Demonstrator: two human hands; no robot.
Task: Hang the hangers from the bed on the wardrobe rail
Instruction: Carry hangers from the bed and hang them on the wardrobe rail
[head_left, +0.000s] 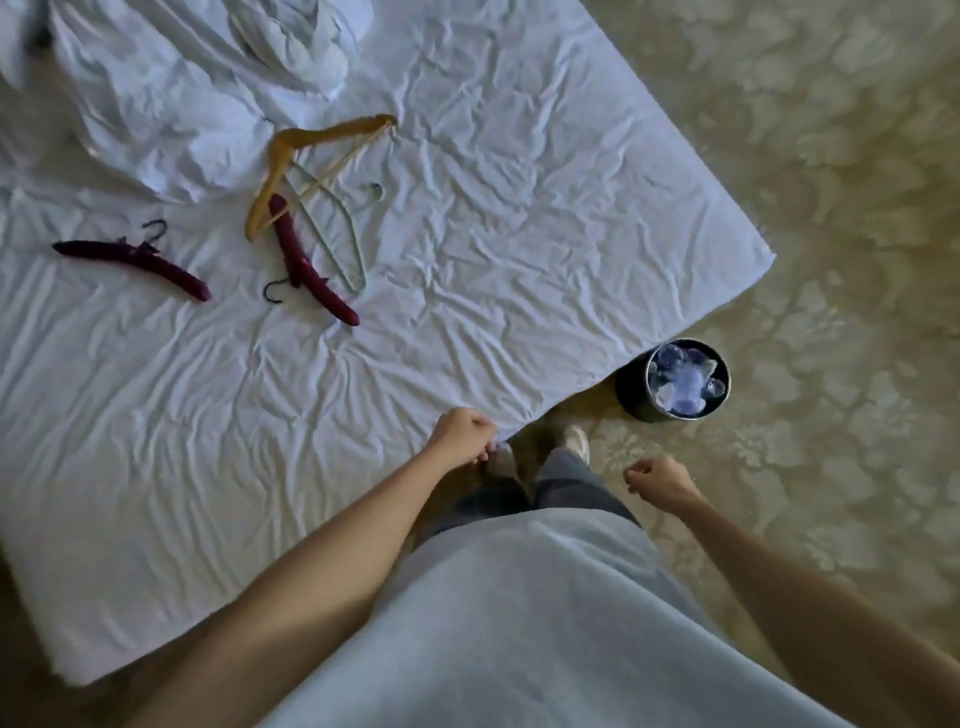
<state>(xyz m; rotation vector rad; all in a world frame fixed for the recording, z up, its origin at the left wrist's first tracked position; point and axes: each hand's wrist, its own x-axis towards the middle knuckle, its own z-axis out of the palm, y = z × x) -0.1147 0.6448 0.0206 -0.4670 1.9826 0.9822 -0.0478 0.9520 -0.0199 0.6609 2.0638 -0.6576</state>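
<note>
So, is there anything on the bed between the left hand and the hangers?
Nothing visible: only bare wrinkled sheet lies between the left hand and the nearest dark red hanger.

Hangers (291, 228) on bed (467, 234), bin (675, 379) beside

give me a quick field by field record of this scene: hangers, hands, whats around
hangers on bed: four
lone hanger: dark red padded hanger, lying apart to the left
pile: wooden hanger, second dark red hanger and pale green wire hanger, overlapping
left hand: loosely curled, holds nothing, over the bed edge
right hand: loosely curled, holds nothing
floor: black bin beside the bed corner
wardrobe rail: not in view
</note>
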